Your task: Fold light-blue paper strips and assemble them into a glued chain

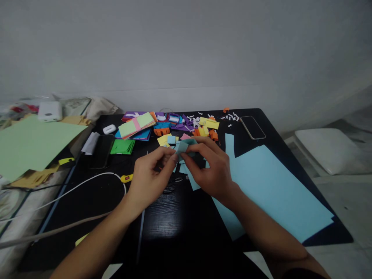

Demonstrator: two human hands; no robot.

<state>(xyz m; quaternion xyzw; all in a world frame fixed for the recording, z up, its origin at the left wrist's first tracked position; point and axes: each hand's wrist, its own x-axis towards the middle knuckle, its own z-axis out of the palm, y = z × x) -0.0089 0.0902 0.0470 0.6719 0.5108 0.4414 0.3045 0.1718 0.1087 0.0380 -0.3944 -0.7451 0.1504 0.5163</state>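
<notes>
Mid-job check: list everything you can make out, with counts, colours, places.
Small paper piece: one, light blue, held at centre
Large sheets: at least two, light blue, table's right
Narrow strip: one, light blue, beside large sheets
Paper stack: one, pale green top, far left
Folded papers: several, bright green, near stack
Cut pieces: many, mixed colours, table's far middle
Scraps: many, white, far edge
Phones: two, dark, table's right and left
Small case: one, white, left of stack
Cables: at least two, white and greyish, left
Loose sheet: at least one, pale green, left of table
Cushion-like item: one, white, right of table
Table: one, black, centre
Left hand: one, bare, centre
Right hand: one, bare, centre
</notes>
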